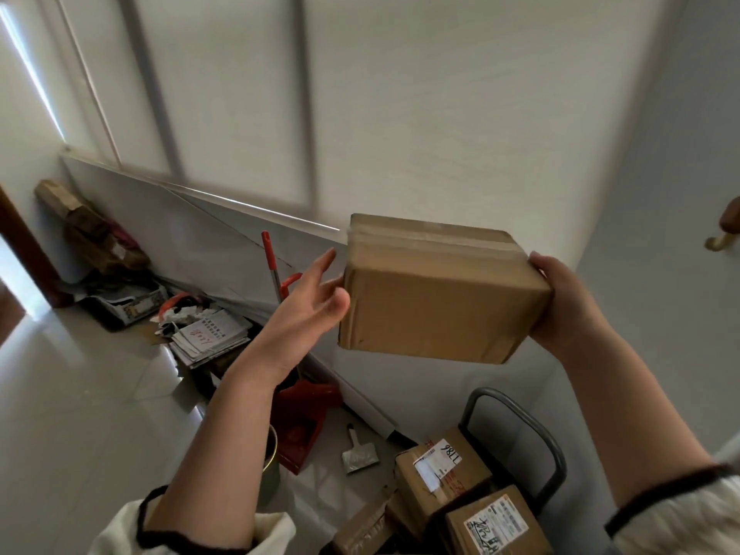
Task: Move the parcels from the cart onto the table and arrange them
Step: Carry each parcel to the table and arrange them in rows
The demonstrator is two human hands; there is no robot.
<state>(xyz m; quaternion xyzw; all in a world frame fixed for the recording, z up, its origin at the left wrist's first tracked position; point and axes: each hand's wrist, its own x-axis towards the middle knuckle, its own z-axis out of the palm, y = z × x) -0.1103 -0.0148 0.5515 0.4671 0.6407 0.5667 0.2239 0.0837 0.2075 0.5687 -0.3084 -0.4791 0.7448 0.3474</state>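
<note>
Cart (532,430) below holds at least 3 parcels (440,474). Box (440,298) is aloft above it, tilted. Right hand (560,302) grips its right end; left hand (308,310), fingers straight, touches the left face (table unseen). Recommend: cup underneath before carrying.

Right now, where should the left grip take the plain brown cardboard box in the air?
The plain brown cardboard box is long, and the right grip holds only its right end. Come from the left with the left grip, palm flat on the short left end.
</note>
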